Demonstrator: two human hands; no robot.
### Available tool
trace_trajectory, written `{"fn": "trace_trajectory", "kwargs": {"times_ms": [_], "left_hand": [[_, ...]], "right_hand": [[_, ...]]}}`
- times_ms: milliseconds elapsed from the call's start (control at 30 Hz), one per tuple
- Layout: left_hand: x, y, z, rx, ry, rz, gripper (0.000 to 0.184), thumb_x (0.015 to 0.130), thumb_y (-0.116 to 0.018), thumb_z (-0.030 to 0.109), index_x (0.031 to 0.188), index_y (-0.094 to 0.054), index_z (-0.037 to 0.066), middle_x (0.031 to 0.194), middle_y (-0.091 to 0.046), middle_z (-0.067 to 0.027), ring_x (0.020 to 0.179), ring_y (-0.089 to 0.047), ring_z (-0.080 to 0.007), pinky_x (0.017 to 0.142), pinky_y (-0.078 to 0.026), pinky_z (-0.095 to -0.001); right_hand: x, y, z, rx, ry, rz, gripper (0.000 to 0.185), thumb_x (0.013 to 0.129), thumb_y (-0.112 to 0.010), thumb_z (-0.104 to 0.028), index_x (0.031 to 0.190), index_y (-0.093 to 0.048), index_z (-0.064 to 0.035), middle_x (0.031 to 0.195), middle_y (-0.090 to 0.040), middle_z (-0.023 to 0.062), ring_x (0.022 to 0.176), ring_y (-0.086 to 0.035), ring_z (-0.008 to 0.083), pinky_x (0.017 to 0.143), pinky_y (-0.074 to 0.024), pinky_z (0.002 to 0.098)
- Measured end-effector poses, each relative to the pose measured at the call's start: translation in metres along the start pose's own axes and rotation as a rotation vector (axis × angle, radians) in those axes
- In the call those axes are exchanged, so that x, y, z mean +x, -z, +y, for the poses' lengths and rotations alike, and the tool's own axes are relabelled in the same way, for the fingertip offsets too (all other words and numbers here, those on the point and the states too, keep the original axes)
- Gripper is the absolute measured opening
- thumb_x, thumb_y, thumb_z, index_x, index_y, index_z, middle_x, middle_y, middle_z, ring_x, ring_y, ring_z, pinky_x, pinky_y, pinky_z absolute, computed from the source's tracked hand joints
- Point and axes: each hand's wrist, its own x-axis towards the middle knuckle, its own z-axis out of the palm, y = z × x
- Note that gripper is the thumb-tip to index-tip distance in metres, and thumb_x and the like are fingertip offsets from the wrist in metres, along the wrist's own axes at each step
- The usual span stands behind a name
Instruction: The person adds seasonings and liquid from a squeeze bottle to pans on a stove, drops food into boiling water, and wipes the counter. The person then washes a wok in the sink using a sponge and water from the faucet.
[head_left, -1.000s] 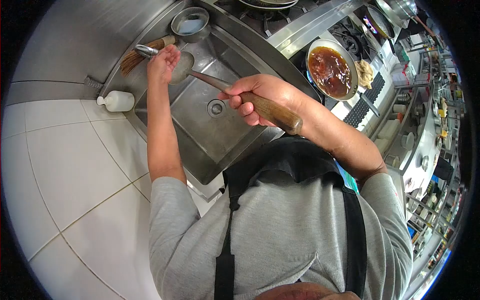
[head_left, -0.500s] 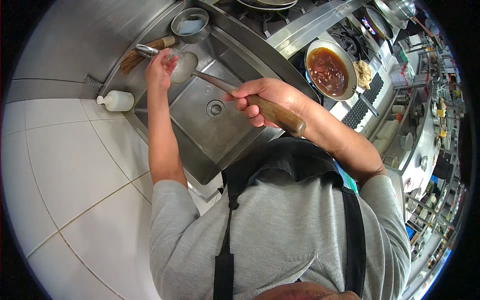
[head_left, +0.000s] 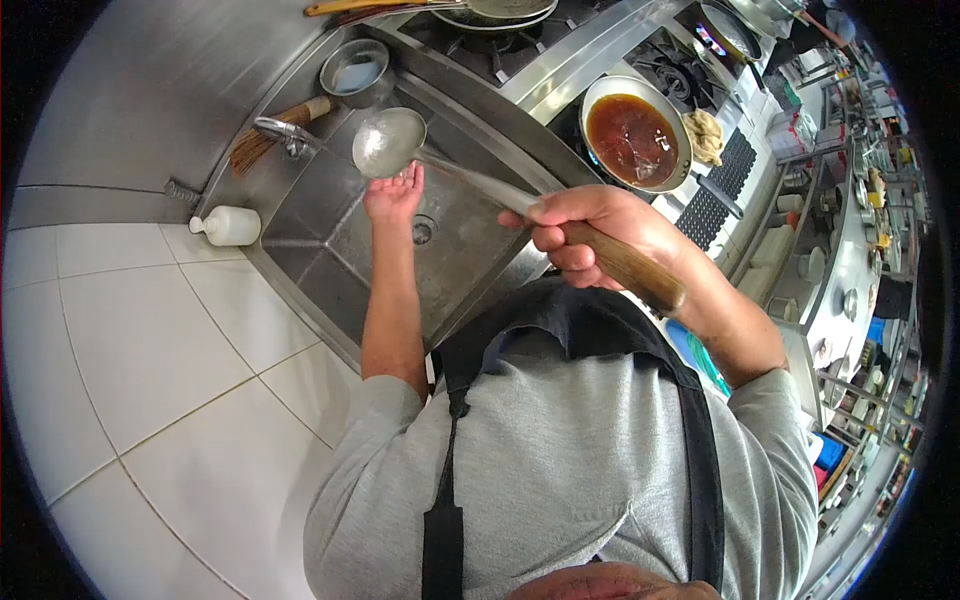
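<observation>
My right hand [head_left: 600, 235] is wrapped round the brown wooden handle of a large metal ladle [head_left: 390, 143]. The ladle's wide round bowl is at the far left end, held over the sink [head_left: 385, 225]. Just beneath the bowl is my left hand [head_left: 396, 192], palm up with its fingers stretched out. Its fingertips are at the bowl's lower edge; whether they touch it I cannot tell. Left of the bowl a curved metal faucet [head_left: 285, 132] reaches over the sink.
A straw brush [head_left: 275, 137] and a metal bowl [head_left: 355, 72] sit along the sink's back edge. A white bottle [head_left: 228, 226] stands at its left corner. To the right, a pan [head_left: 632, 133] of reddish-brown liquid rests on the stove, beside a crumpled cloth [head_left: 705, 137].
Both hands have moved right, and the ladle has come away from the faucet. My left hand has gone from beside the faucet to below the ladle's bowl.
</observation>
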Motion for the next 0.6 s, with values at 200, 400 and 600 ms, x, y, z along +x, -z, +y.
{"fn": "trace_trajectory", "kwargs": {"times_ms": [200,400,600], "left_hand": [[-0.01,-0.058,-0.061,-0.055,0.061,-0.284,0.036,0.102,-0.047,0.022,0.129,-0.059,0.001,0.138,-0.06,-0.0169,0.13,-0.055,-0.0342,0.107,-0.046,-0.0527],[-0.034,-0.121,-0.121,-0.086,0.259,-0.449,0.032,0.1,-0.051,0.021,0.122,-0.064,0.001,0.128,-0.067,-0.0147,0.118,-0.063,-0.034,0.103,-0.051,-0.0494],[-0.039,-0.118,-0.17,0.063,0.487,-0.379,0.034,0.1,-0.045,0.012,0.124,-0.06,-0.006,0.136,-0.06,-0.0198,0.131,-0.055,-0.0349,0.11,-0.047,-0.0509]], "right_hand": [[-0.064,0.033,0.008,0.066,0.084,-0.083,0.033,0.101,-0.055,-0.015,0.127,-0.056,0.0059,0.077,-0.058,0.001,0.051,-0.051,0.0106,0.044,-0.0398,0.0241],[-0.139,0.052,0.021,0.18,0.221,-0.014,0.036,0.1,-0.054,-0.014,0.13,-0.055,0.0072,0.074,-0.057,0.0013,0.048,-0.049,0.0079,0.042,-0.0393,0.022],[-0.195,0.078,0.043,0.303,0.451,0.094,0.042,0.099,-0.053,-0.012,0.13,-0.049,0.0161,0.07,-0.055,0.0034,0.042,-0.05,0.0087,0.036,-0.043,0.0215]]}}
